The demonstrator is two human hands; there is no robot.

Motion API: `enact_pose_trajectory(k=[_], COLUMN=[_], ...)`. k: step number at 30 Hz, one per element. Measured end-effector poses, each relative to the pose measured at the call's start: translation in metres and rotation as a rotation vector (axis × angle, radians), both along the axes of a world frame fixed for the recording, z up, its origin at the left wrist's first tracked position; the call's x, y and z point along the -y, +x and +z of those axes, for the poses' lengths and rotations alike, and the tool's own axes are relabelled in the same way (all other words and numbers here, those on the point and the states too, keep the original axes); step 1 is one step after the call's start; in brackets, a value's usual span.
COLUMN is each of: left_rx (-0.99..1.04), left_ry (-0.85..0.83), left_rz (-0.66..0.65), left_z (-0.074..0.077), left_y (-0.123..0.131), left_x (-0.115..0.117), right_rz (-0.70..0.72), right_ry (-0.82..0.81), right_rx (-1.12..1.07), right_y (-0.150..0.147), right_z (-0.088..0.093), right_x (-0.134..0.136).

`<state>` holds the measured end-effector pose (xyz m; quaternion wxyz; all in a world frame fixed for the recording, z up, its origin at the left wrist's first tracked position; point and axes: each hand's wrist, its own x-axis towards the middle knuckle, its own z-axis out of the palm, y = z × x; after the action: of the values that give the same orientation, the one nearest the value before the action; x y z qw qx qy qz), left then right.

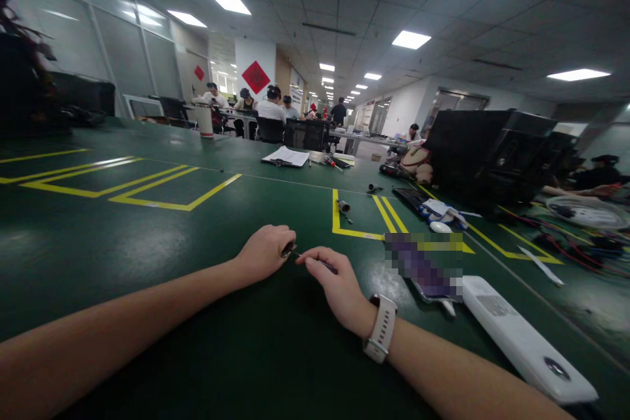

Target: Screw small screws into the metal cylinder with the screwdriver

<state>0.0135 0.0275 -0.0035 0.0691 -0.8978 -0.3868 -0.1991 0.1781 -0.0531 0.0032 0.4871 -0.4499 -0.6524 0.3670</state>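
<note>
Resting on the green table [147, 236], my left hand [266, 252] has its fingers curled shut, and thumb and forefinger pinch the dark metal end of a thin tool [291, 251]. Just right of it and touching the same tool, my right hand [335, 282] lies knuckles up with its fingertips pressed together on the purplish handle; a white watch [381, 328] sits on that wrist. The tool lies low over the table between the two hands, near the middle of the scene. To the near right a long white device [526, 341] lies flat, and just beyond its far end is a blurred-out thing [423, 266] that I cannot make out. Farther on, yellow tape lines [354, 233] mark the table, with a small metal part [343, 207] inside one corner. Beyond that a clipboard with papers [286, 156] lies mid-table, a black case [487, 151] stands at the right, and a cup [204, 119] stands far left. People [270, 108] sit at desks in the far background.
</note>
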Motion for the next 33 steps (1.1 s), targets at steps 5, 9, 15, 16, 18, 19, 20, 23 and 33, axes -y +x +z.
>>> enact_pose_trajectory(k=[5,9,15,16,18,19,20,23,33], left_rx=[0.038,0.203,0.251,0.237,0.202,0.181,0.159,0.077,0.16], left_ry=[-0.01,-0.087,-0.134,-0.127,-0.108,-0.097,-0.084,-0.029,-0.049], left_rz=[-0.034,-0.105,-0.105,-0.078,-0.018,0.006,0.021,0.02,-0.093], left_z=[0.002,0.002,0.002,0.002,0.002,0.001,0.001,-0.001,0.001], left_y=[-0.001,-0.003,-0.003,-0.002,-0.002,-0.001,-0.001,0.0,-0.003], left_x=[0.002,-0.001,-0.003,-0.003,-0.003,-0.002,-0.002,-0.001,0.0], right_rz=[0.081,0.132,0.151,0.13,0.079,0.053,0.028,-0.014,0.114], right_ry=[-0.12,-0.228,-0.199,-0.159,-0.072,-0.033,-0.002,0.041,-0.173], right_rx=[-0.317,-0.526,-0.526,-0.47,-0.29,-0.186,-0.092,0.056,-0.44], right_y=[0.004,0.005,0.002,0.002,0.002,0.001,0.001,0.0,0.005], right_z=[-0.005,-0.007,-0.008,-0.008,-0.007,-0.006,-0.005,-0.001,-0.01], right_x=[-0.009,-0.014,-0.012,-0.011,-0.008,-0.005,-0.003,0.001,-0.014])
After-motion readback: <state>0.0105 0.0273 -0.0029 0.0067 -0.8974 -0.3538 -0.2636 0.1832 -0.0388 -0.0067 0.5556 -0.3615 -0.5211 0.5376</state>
